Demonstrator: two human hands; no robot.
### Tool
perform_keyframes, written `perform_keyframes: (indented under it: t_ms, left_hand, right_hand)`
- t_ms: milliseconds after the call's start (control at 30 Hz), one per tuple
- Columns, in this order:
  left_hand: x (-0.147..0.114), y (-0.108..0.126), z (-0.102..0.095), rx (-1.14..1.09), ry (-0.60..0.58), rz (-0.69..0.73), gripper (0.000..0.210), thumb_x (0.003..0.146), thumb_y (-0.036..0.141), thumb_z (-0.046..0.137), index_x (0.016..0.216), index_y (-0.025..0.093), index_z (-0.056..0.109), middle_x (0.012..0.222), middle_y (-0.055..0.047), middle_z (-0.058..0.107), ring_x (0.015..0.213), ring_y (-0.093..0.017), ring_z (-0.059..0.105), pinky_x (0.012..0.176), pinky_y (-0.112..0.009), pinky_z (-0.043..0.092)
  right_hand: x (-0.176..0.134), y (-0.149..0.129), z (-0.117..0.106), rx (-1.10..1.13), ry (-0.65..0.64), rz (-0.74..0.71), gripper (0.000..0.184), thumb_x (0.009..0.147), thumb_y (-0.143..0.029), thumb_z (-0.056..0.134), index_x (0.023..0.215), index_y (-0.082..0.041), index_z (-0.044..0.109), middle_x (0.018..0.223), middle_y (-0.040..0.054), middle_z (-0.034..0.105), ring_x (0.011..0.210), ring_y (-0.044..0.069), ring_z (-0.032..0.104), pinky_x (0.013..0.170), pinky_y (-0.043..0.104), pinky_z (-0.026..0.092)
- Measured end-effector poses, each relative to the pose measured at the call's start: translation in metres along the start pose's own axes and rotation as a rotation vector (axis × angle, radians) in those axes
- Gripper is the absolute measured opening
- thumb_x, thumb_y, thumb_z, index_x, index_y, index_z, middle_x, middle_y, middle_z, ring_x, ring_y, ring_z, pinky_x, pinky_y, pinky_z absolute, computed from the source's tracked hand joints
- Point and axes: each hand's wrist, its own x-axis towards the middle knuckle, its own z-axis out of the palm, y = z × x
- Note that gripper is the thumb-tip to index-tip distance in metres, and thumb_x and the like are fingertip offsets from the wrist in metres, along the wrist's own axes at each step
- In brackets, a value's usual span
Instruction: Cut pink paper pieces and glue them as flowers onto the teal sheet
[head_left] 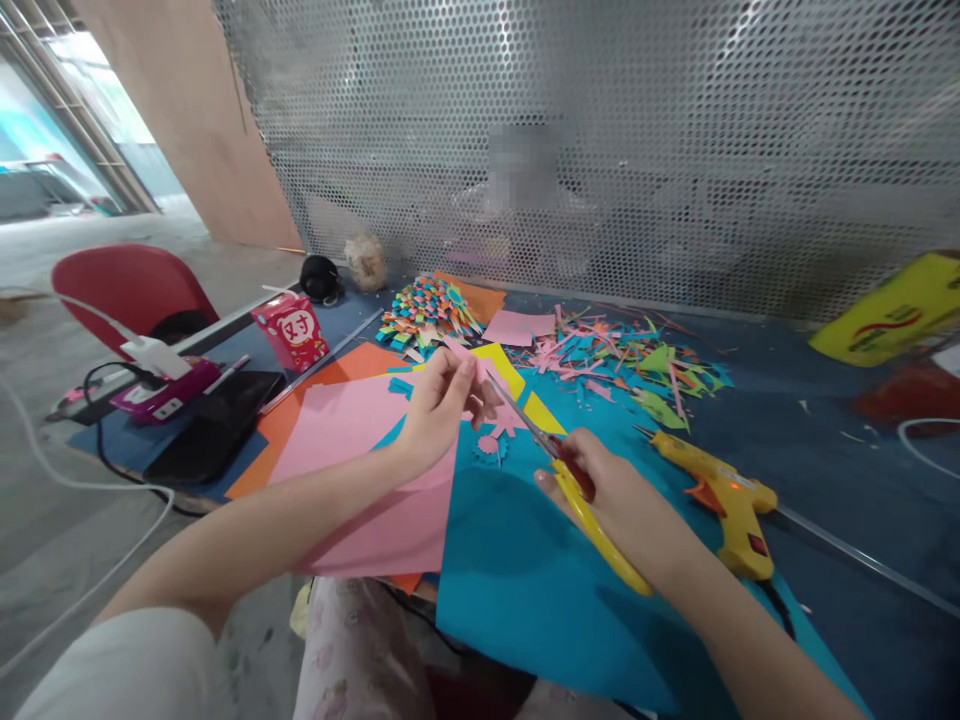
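Note:
My left hand (439,405) pinches a small piece of pink paper (459,350) above the middle of the table. In my right hand (619,500) are yellow-handled scissors (574,492), their blades pointing up and left to the paper by my left fingertips. Whether the blades are closed on the paper I cannot tell. Below my hands lie a large blue sheet (525,590), a large pink sheet (367,470) and a yellow paper piece (504,366). A small toothed disc of pink and blue paper (489,448) rests on the blue sheet.
Cut paper scraps (615,355) and a heap of folded coloured strips (427,312) lie at the back. A yellow glue gun (720,490) is at the right. Leftward are a phone (214,425), a purple power strip (161,398) and a red drink carton (292,330). Perforated metal (637,120) stands behind.

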Motion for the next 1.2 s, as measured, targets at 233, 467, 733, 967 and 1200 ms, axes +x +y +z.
perform_keyframes:
  t_ms: [233,467,733,967,1200]
  left_hand:
    - [-0.004,-0.001,0.003,0.051,-0.035,-0.048,0.040,0.082,0.055,0.054,0.075,0.020,0.036,0.055,0.006,0.060,0.042,-0.007,0.055,0.039,-0.018,0.041]
    - [-0.011,-0.004,0.005,0.131,-0.136,-0.070,0.040,0.084,0.058,0.047,0.077,0.019,0.044,0.061,0.001,0.062,0.047,-0.008,0.056,0.042,-0.020,0.043]
    - [-0.014,-0.004,-0.002,0.251,-0.208,0.009,0.028,0.090,0.046,0.045,0.084,0.018,0.047,0.067,-0.001,0.059,0.056,-0.010,0.058,0.047,-0.020,0.045]
    - [-0.008,-0.003,-0.002,0.251,-0.194,0.053,0.029,0.088,0.045,0.049,0.081,0.017,0.050,0.071,-0.002,0.061,0.057,-0.008,0.058,0.044,-0.017,0.043]
    - [-0.007,-0.001,-0.003,0.255,-0.211,0.055,0.028,0.089,0.043,0.048,0.081,0.017,0.051,0.073,-0.002,0.059,0.058,-0.008,0.057,0.044,-0.017,0.043]
  right_hand:
    - [-0.001,0.000,0.000,0.018,0.014,-0.007,0.028,0.079,-0.049,0.049,0.082,-0.023,0.040,0.070,0.0024,0.057,0.058,0.017,0.048,0.051,0.026,0.033]
    - [0.000,0.002,0.001,0.022,0.028,-0.010,0.025,0.078,-0.046,0.051,0.080,-0.023,0.039,0.068,0.0006,0.055,0.056,0.016,0.047,0.051,0.025,0.032]
    - [0.003,0.008,0.002,0.076,0.026,-0.035,0.029,0.078,-0.052,0.046,0.081,-0.024,0.038,0.072,0.0017,0.057,0.059,0.017,0.051,0.052,0.026,0.034]
    - [0.004,0.009,0.000,0.140,-0.014,-0.057,0.031,0.078,-0.053,0.046,0.080,-0.023,0.038,0.070,0.0012,0.058,0.059,0.016,0.052,0.051,0.026,0.036]
    - [0.003,0.011,0.001,0.136,-0.009,-0.067,0.031,0.079,-0.053,0.046,0.078,-0.024,0.038,0.069,0.0004,0.056,0.057,0.016,0.051,0.050,0.026,0.035]
